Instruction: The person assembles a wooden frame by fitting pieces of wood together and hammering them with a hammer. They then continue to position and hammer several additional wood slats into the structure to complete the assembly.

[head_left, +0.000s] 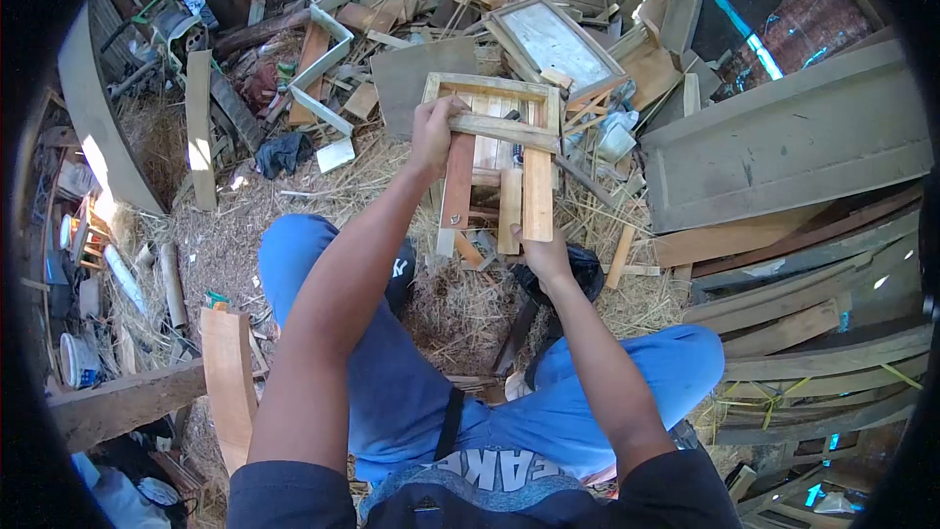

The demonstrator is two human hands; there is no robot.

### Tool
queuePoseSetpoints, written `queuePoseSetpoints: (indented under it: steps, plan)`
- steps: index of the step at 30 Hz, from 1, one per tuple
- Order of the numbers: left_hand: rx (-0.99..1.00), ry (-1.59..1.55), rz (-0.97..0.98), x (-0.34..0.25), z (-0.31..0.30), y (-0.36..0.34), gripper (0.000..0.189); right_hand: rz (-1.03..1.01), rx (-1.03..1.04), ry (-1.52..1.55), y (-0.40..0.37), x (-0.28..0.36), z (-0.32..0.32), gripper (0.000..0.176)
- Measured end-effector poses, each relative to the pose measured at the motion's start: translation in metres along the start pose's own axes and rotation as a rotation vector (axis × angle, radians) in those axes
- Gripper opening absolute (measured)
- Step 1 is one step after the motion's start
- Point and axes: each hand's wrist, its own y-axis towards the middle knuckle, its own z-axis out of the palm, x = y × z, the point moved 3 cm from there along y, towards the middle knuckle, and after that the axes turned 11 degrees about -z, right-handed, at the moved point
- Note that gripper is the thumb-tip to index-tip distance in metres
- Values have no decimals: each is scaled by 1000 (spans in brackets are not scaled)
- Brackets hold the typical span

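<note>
My left hand (432, 137) is closed on the left end of a greyish wooden strip (499, 129), which lies across a wooden frame (490, 85). Lower right, my right hand (544, 257) is at the bottom end of a pale wooden slat (538, 196); its fingers are partly hidden behind the wood. The slat's top meets the right end of the strip. A reddish board (457, 181) hangs down beneath my left hand, and another pale slat (510, 211) stands between the two. A dark tool (516, 149) lies behind the strip.
Wood scraps (392, 15) are heaped beyond the frame, with a framed panel (553, 44) among them. A large grey panel (783, 152) and stacked boards (803, 333) are at the right. Straw (450, 318) covers the ground. A curved board (227, 372) stands left of my legs.
</note>
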Motion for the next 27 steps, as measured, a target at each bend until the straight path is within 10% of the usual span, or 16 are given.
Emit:
queuePoseSetpoints:
  steps: [25, 27]
  plan:
    - [-158, 55, -57, 7, -3, -7, 40, -60, -91, -223, 22, -34, -7, 30]
    - [-170, 71, -31, 10, -5, -3, 43, 163, 56, -63, 21, -34, -6, 58]
